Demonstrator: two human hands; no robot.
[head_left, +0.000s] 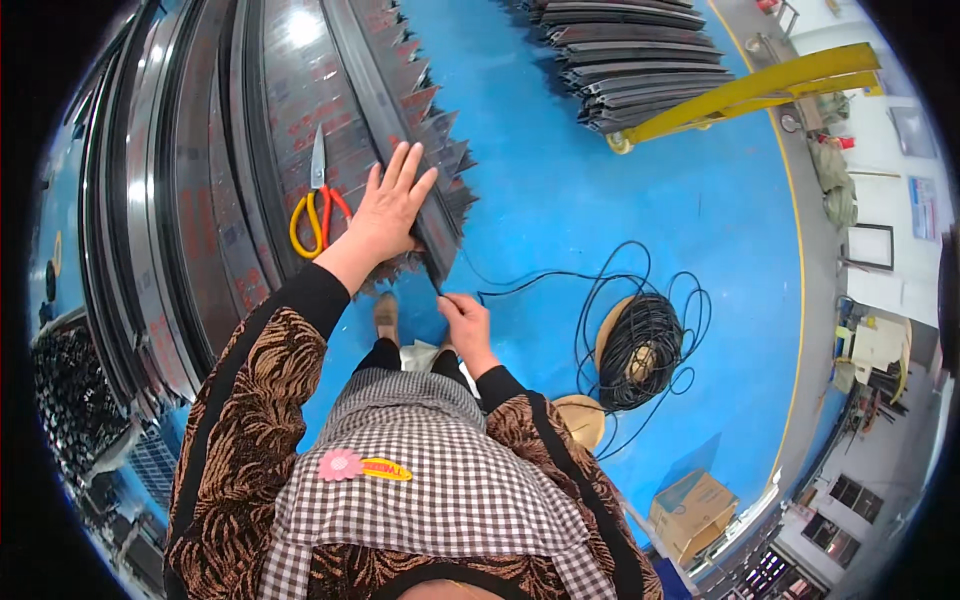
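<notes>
The left hand (pixel 388 208) lies flat, fingers spread, on the dark profile strip (pixel 415 180) at the stack's near edge, while the right hand (pixel 462 315), just below its end, pinches the black cord (pixel 540 285) trailing right to the coil (pixel 640 350) on the floor.

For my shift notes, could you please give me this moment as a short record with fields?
Left hand: left hand flat, fingers spread, pressing on a dark metal profile near its end
Right hand: right hand pinching the black cord at the profile's end
Cord source: cord coil on the blue floor
Nearby tool: scissors with yellow and red handles, lying on the profiles
Far stack: more profiles by a yellow bar
</notes>
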